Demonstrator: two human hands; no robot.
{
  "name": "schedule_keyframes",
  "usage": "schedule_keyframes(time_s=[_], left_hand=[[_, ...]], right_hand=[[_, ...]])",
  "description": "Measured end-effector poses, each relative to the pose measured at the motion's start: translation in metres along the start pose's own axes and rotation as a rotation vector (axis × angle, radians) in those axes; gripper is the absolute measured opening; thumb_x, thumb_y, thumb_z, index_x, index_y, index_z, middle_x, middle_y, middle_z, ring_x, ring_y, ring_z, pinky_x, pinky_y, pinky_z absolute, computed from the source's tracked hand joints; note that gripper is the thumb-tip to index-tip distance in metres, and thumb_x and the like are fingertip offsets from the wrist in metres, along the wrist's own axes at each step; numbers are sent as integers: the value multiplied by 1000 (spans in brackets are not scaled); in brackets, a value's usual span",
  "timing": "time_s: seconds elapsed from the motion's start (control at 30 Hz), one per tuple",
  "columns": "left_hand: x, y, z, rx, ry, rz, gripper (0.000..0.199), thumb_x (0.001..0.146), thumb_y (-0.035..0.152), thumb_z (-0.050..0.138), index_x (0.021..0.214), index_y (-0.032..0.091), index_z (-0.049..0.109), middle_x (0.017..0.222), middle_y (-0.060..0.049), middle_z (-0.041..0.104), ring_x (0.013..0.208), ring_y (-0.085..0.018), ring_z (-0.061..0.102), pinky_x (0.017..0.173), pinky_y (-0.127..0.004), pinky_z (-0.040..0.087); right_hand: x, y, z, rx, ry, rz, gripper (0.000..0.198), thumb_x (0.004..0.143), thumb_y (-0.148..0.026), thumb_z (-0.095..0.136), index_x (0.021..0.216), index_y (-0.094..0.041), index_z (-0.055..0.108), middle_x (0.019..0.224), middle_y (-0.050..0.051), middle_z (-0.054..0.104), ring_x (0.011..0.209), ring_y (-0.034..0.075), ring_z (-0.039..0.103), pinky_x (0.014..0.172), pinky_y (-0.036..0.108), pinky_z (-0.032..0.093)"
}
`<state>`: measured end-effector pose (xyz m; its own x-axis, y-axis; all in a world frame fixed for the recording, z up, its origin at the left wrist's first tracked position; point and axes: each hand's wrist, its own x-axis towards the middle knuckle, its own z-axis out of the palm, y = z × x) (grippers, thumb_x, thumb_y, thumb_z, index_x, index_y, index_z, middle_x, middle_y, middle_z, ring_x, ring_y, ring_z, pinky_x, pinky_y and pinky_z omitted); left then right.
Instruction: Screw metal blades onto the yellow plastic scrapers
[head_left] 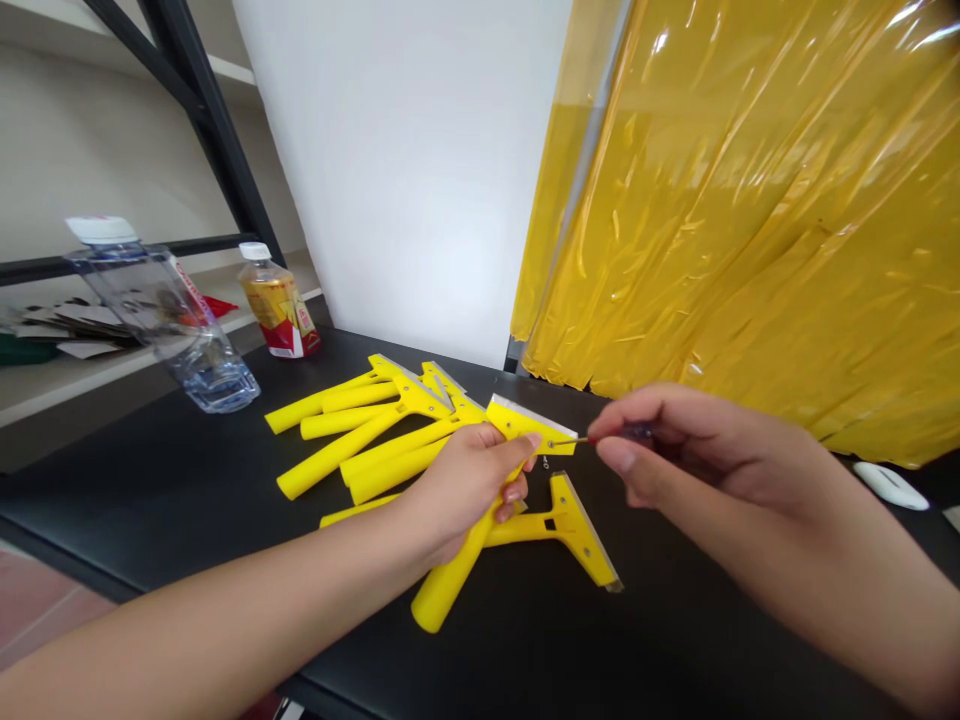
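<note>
My left hand [480,470] is closed around the neck of a yellow scraper [457,570], whose bladed head points away from me. In my right hand [675,450] is a thin screwdriver [574,441], pinched between thumb and fingers. Its tip meets the screw on the right side of the scraper head. Most of the screwdriver's handle is hidden by the fingers. Another yellow scraper [581,530] lies just below, partly behind the held one. Several more yellow scrapers [337,455] lie overlapping on the black table [187,500] to the left of my left hand. Small screws [545,461] rest near the held head.
At the back left a clear bottle [202,340] and a smaller bottle with a red and yellow label [279,305] stand on the table. Shelves [45,200] rise behind them. Yellow plastic film [750,230] hangs at the back right. A white mouse-shaped object [891,486] lies at the right.
</note>
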<state>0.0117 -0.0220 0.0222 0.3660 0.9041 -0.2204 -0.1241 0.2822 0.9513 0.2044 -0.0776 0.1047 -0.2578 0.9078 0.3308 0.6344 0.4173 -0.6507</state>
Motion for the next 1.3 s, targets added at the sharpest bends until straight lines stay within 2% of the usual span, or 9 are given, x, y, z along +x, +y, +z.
schedule_keyframes(time_s=[0.1,0.23,0.3,0.53,0.63,0.73,0.97,1.17,1.3], left_hand=[[-1,0,0,-2,-4,-10,33,90,42,71,76,20,51,55,5,46,47,-8,40,44,-23,32],[0,-1,0,-1,1,-28,34,89,44,72,75,20,52,54,6,45,46,-8,40,44,-23,32],[0,-1,0,-2,-1,-22,34,89,45,72,76,20,52,54,6,46,46,-9,40,44,-23,33],[0,0,0,22,7,-30,35,89,47,72,75,20,54,52,5,46,47,-9,40,46,-24,33],[0,-1,0,31,9,-32,36,89,48,71,74,20,54,51,5,46,47,-9,40,46,-24,33],[0,-2,0,24,5,-27,36,89,47,72,75,20,54,51,5,46,48,-10,40,46,-23,33],[2,-2,-2,31,13,-27,33,90,45,71,78,20,54,53,5,46,48,-10,41,46,-23,34],[0,-2,0,49,12,-27,34,90,46,70,75,19,54,52,4,46,49,-10,40,47,-23,34],[0,-2,0,44,18,-26,33,89,45,71,76,19,55,52,4,46,49,-10,41,46,-23,33]], right_hand=[[-1,-2,-3,140,-30,60,24,101,-48,60,108,-27,70,84,-1,77,75,17,74,63,25,57],[-4,3,-1,-164,140,-60,10,94,-35,67,91,-25,67,79,-1,71,66,15,67,55,25,50],[-3,4,0,-189,154,-83,7,95,-32,65,92,-26,66,78,-1,69,64,14,64,54,25,48],[3,1,-9,163,-8,75,22,97,-46,65,98,-24,68,78,2,75,69,19,73,55,26,56],[-1,5,-7,-92,118,22,19,92,-41,70,85,-25,62,70,-1,69,58,16,65,48,25,49],[-4,9,-4,-260,187,-46,12,94,-36,65,91,-26,60,68,-3,66,56,14,61,49,25,47],[-1,4,-11,180,-79,77,27,99,-51,62,104,-26,71,87,2,80,76,20,77,60,26,61],[-5,6,-9,-354,160,-137,14,96,-37,63,89,-25,66,69,-2,71,50,15,64,44,26,46],[-6,8,-9,-390,100,-157,13,100,-37,58,97,-27,67,76,-1,73,56,16,67,49,26,50]])
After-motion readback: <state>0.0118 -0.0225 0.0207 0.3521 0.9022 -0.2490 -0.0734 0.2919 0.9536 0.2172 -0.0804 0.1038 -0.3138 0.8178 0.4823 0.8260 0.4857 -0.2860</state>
